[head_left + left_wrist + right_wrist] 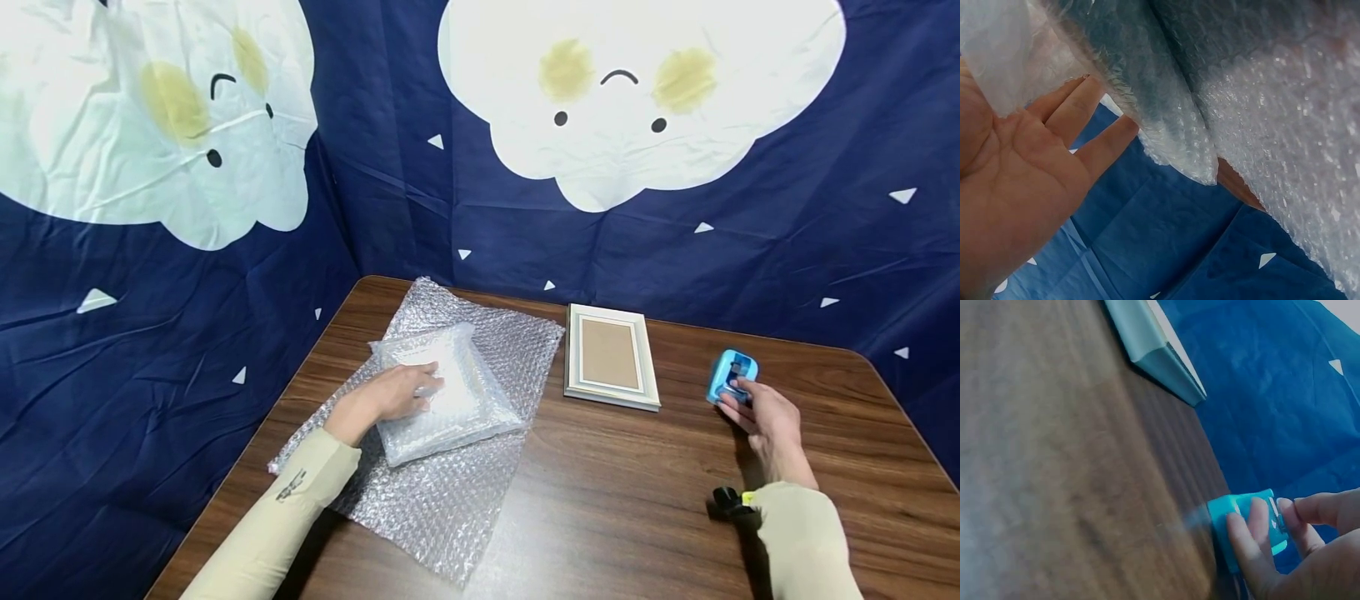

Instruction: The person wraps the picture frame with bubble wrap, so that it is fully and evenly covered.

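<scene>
Left of cream rectangular picture frame [609,352]: flat square translucent bubble-wrapped package [467,392], on clear plastic bubble-wrap sheet [438,512]; left hand [397,393] rests on package, fingers extended. Right of frame: rounded blue plastic tape dispenser [726,367]; right hand [772,417] grips it, fingers curled.

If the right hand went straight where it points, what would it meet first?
The blue object, which the right hand touches; after that, perhaps the picture frame or navy cloth; depth is unclear.

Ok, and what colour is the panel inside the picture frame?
The panel is plain tan; it shows best in the head view.
</scene>
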{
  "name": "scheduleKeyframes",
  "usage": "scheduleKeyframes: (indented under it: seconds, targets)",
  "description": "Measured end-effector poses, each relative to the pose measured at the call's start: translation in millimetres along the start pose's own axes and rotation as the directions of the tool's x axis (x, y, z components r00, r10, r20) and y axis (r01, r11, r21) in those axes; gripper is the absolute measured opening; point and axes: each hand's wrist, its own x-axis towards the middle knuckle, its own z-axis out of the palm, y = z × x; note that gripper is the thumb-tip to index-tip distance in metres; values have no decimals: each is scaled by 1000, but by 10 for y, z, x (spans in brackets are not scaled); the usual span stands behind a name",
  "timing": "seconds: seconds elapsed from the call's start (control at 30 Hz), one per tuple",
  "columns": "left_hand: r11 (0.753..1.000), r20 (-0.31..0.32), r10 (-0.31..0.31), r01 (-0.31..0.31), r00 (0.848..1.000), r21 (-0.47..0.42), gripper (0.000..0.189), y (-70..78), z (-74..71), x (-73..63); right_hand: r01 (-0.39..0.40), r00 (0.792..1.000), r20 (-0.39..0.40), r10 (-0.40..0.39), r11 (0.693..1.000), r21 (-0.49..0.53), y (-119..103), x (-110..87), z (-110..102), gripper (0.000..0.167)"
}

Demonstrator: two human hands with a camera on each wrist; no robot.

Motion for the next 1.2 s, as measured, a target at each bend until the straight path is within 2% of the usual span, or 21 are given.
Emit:
scheduleKeyframes:
  seconds: [0.17,0.27,0.43,0.67,0.9,0.97,1.07,1.2]
  targets:
    - [1000,1,1,-1,1000,10,46,3,-12,-1,85,996,11,-85,996,-6,76,-37,18,16]
    - [1000,5,3,-3,1000,-10,46,5,-24,-7,99,995,5,-99,995,18,105,-52,28,14]
    - [999,-9,48,-48,999,0,46,-35,-11,-5,115,993,-21,-113,987,110,136,-63,34,17]
    - [1000,0,12,-12,1000,10,45,-14,-12,12,167,986,-48,-160,955,245,188,-63,36,23]
    - [1000,2,3,-3,1000,19,46,-7,-23,19,218,976,-86,-200,911,350,258,-55,63,25]
    - [1000,2,3,-4,1000,17,46,-8,-22,20,223,974,-101,-201,917,331,267,-48,68,25]
    - [1000,1,4,-4,1000,14,46,-11,-16,25,212,976,-107,-191,945,250,270,-57,67,26]
    - [1000,3,2,-2,1000,10,47,-17,-10,21,129,990,-61,-123,987,101,248,-122,22,24]
